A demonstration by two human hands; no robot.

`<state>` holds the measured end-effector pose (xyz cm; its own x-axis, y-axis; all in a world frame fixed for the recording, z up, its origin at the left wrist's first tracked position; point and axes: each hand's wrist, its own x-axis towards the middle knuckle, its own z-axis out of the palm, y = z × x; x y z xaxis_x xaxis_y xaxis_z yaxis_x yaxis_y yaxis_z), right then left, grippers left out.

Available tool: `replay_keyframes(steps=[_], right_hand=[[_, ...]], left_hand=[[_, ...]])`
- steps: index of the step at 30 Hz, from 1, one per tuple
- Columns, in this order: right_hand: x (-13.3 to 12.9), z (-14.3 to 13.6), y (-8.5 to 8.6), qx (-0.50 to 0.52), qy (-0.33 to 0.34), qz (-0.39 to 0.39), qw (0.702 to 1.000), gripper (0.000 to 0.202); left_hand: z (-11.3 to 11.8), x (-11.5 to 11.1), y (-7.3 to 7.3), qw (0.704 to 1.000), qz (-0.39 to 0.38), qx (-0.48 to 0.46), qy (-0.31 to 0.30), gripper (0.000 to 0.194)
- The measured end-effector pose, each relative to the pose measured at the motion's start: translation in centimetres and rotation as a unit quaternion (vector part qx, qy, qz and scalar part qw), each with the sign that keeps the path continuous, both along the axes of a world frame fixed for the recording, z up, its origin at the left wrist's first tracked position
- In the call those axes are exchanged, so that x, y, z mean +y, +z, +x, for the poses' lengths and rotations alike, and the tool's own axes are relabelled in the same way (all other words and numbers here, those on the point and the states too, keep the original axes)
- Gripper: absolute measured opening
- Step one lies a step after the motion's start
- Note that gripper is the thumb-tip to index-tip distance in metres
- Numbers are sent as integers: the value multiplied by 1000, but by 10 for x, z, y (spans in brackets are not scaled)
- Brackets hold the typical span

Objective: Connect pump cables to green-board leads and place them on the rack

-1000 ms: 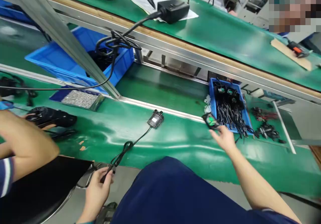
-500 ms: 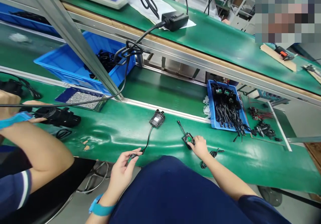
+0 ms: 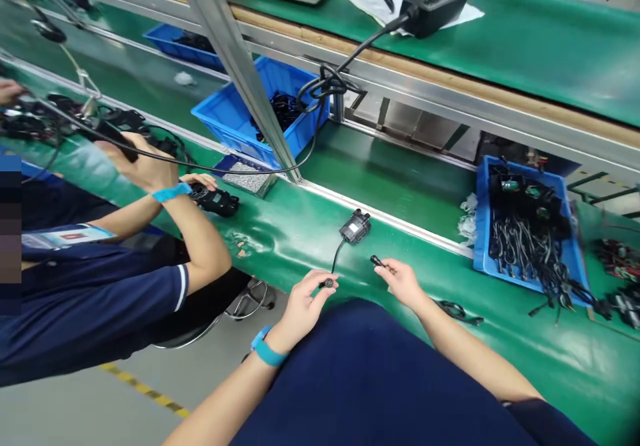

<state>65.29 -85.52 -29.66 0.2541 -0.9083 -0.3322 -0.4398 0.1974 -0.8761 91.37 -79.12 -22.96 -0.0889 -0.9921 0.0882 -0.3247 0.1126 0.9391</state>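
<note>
Black cable (image 3: pixel 337 258) is ending in a plug (image 3: pixel 329 283) the nearly closed left hand (image 3: pixel 303 301) is pinching; the curled right hand (image 3: pixel 404 286) is gripping another plug (image 3: pixel 376 261) (partly hidden). Beyond, a box (image 3: pixel 355 227) is resting on the tabletop (image 3: pixel 420 253).

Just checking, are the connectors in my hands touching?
No, green bench shows between the left connector and right connector.

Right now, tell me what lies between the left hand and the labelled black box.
In the head view, a black cable runs from the labelled black box toward the left hand, with the green bench surface showing around it.
</note>
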Motion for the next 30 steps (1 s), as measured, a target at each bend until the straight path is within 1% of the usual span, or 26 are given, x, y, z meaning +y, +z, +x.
replay_keyframes(steps=[2, 4, 6, 8, 10, 13, 16, 18, 21, 25, 28, 30], right_hand=[[20, 2, 34, -68, 23, -20, 997, 41], [32, 4, 61, -91, 47, -52, 993, 37], [37, 3, 77, -101, 62, -75, 990, 36], [40, 2, 85, -108, 60, -81, 989, 36], [43, -1, 86, -113, 53, -82, 989, 34], [48, -1, 82, -131, 46, -66, 988, 31], [50, 1, 78, -151, 22, -32, 988, 30], [50, 3, 77, -144, 15, -38, 989, 27], [47, 4, 75, -84, 37, -115, 989, 24], [43, 3, 73, 12, 97, -230, 968, 24], [41, 3, 72, 65, 125, -270, 952, 29], [41, 2, 72, 72, 137, -283, 947, 33]], left_hand=[[-3, -3, 0, 999, -22, -15, -31, 17], [-6, -8, 1, 996, -52, -38, -63, 17], [-11, -14, 2, 991, -86, -57, -89, 16], [-16, -18, 6, 985, -105, -69, -114, 15], [-21, -21, 11, 981, -104, -82, -142, 14], [-27, -22, 17, 976, -93, -94, -171, 14], [-29, -23, 18, 975, -81, -96, -184, 14], [-29, -24, 16, 974, -77, -99, -189, 16], [-27, -23, 12, 971, -86, -119, -189, 18], [-23, -23, 4, 957, -119, -179, -196, 20], [-24, -27, 1, 945, -129, -222, -204, 22], [-26, -31, 3, 940, -119, -242, -212, 24]])
